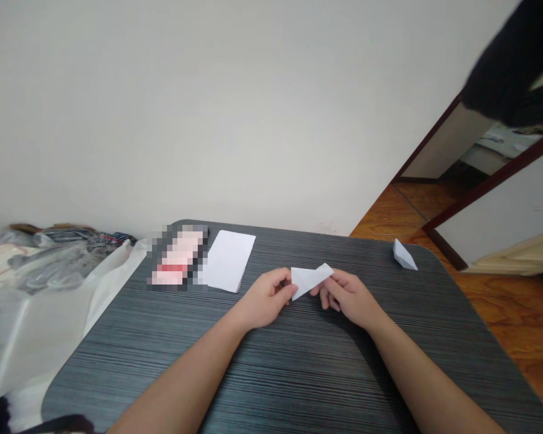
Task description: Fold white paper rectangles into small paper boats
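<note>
fingers of the left hand [265,298] and right hand [348,296] grasp a folded white paper triangle [310,280]; a white sheet [228,260] lies left of it.

Soft, even light is spread across the scene, the folded paper [310,280] is rendered bright, faint shadows are cast on the counter [117,367] by the left hand [265,298] and right hand [350,295], the dark shape [509,63] at upper right is blurred, and the frame edges are bowed by wide-angle distortion.
</note>
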Tool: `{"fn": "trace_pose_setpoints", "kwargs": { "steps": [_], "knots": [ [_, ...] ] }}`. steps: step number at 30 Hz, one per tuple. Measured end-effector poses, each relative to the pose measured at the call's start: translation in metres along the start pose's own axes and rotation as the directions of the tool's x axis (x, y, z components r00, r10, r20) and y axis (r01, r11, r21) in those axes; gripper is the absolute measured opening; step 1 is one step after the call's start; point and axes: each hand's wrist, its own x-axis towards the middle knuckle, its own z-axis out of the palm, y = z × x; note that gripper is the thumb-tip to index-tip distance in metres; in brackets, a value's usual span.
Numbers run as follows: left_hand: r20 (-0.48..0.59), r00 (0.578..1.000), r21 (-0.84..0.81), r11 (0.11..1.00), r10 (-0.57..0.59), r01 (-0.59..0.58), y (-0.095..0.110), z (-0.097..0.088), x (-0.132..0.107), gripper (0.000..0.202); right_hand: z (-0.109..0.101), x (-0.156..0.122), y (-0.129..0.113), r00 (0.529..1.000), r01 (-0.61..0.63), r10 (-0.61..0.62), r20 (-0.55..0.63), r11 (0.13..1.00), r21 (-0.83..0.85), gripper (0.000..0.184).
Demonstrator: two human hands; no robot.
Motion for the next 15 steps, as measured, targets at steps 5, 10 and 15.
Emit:
{"fn": "trace_pose_setpoints", "kwargs": {
  "steps": [5,10,15],
  "knots": [
    [-0.053,0.999,0.133,0.991,0.013,-0.005,-0.0016,-0.0006,0.0007,0.018,-0.0026,0.0009,0.0086,0.974,0.124,-0.083,-0.212,0.974,0.189,0.031],
    [-0.077,0.990,0.231,0.968,0.120,-0.100,0.0037,-0.0027,0.0025,0.018,0.0005,-0.0013,0.0050,0.957,0.195,-0.170,-0.235,0.977,0.085,0.021],
    [-0.065,0.988,0.205,0.971,0.141,-0.124,0.0074,-0.0031,0.0024,0.027,-0.0006,-0.0019,0.0010,0.969,0.163,-0.162,-0.185,0.987,-0.007,0.012]
  ]
}}
